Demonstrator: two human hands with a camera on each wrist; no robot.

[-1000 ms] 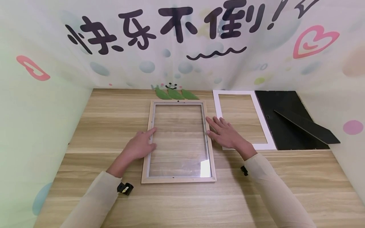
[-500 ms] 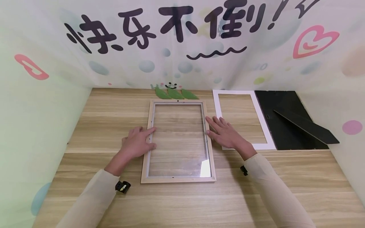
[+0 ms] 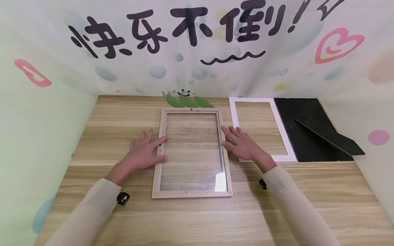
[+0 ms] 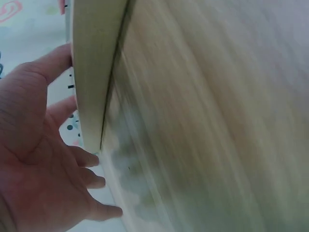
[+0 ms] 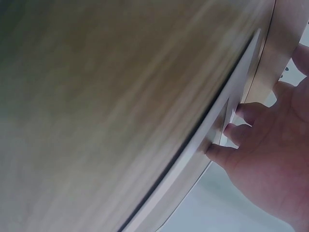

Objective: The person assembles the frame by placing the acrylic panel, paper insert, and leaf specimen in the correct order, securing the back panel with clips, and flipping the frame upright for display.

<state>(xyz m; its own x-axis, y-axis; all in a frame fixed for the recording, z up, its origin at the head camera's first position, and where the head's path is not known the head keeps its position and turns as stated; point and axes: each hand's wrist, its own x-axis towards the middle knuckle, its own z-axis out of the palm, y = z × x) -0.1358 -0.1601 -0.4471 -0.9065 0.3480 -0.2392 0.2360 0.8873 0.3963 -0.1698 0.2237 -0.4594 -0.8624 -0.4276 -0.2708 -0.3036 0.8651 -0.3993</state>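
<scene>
A light wooden picture frame (image 3: 192, 194) lies in the middle of the table, a clear pane (image 3: 191, 153) set in it and reflecting light near one corner. My left hand (image 3: 138, 155) touches the frame's left side with thumb and index finger; its other fingers spread over the table. On the opposite side, my right hand (image 3: 244, 145) rests straight fingertips along the right rim. The left wrist view has the frame's outer edge (image 4: 94, 63) beside the fingers. A white mat (image 3: 285, 136) lies partly under the right hand.
Right of the mat is a black backing board (image 3: 307, 106) with its easel leg (image 3: 332, 136) raised. Several green leaves (image 3: 188, 101) lie behind the frame. A printed cloth (image 3: 197, 68) stands along the table's back edge.
My left hand's other fingers have spread away to the left, and its wrist has moved left. Thumb and index finger stay on the frame. The right hand keeps its place.
</scene>
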